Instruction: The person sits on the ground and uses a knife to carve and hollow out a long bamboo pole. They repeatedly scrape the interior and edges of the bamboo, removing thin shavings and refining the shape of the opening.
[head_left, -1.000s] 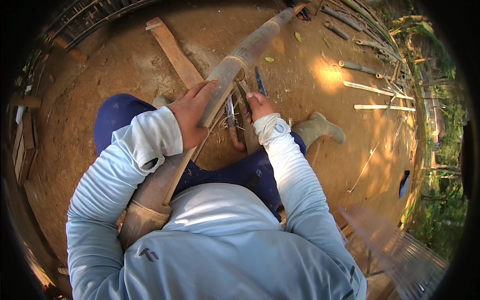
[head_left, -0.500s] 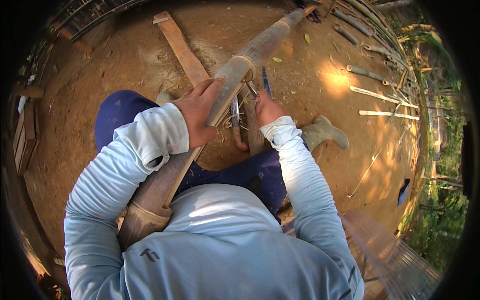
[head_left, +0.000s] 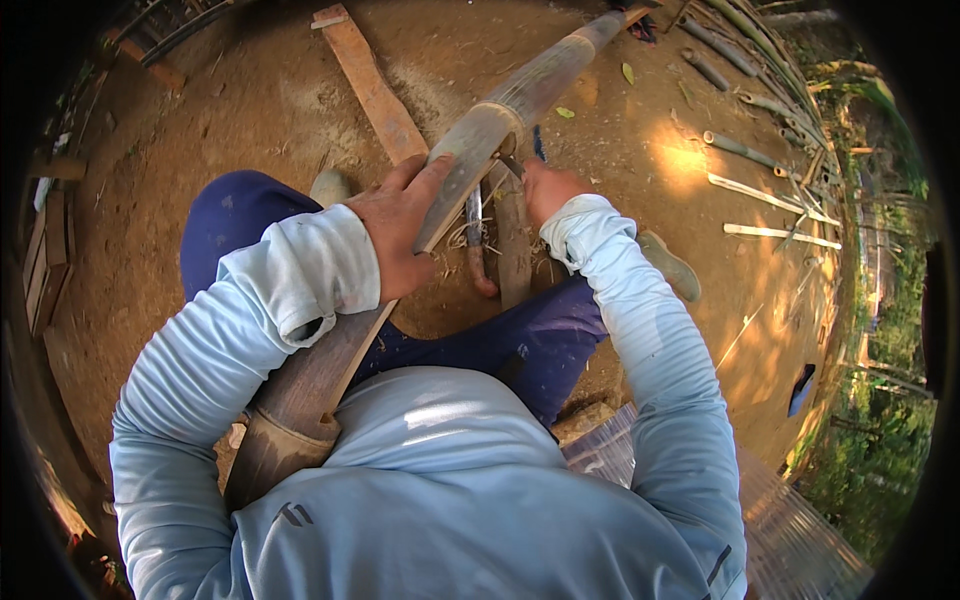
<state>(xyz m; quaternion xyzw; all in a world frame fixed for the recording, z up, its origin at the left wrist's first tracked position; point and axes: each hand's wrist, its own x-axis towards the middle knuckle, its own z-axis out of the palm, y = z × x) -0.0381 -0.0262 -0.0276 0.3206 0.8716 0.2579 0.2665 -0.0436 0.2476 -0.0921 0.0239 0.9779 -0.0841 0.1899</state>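
Note:
A thick bamboo pole [head_left: 455,170] runs diagonally from beside my left side up to the far right, with a long cut along its right edge. My left hand [head_left: 400,225] lies on it with fingers spread, thumb near the cut edge. Just right of the pole, my right hand [head_left: 550,190] is closed around a narrow metal blade tool [head_left: 511,165], its tip at the cut just below a bamboo node. My fingers hide the tool's handle. Below the pole lies a long blade with a curved wooden handle [head_left: 484,284].
A wooden plank [head_left: 370,85] extends beyond the pole, and a wooden piece [head_left: 514,250] sits under it. Cut bamboo lengths [head_left: 740,148] and pale split strips [head_left: 775,232] lie at the right. Clear corrugated sheeting [head_left: 800,525] is at lower right.
My right hand has moved slightly up and right, its forearm swinging outward, with the blade tool still in it. My left hand keeps its place on the bamboo pole.

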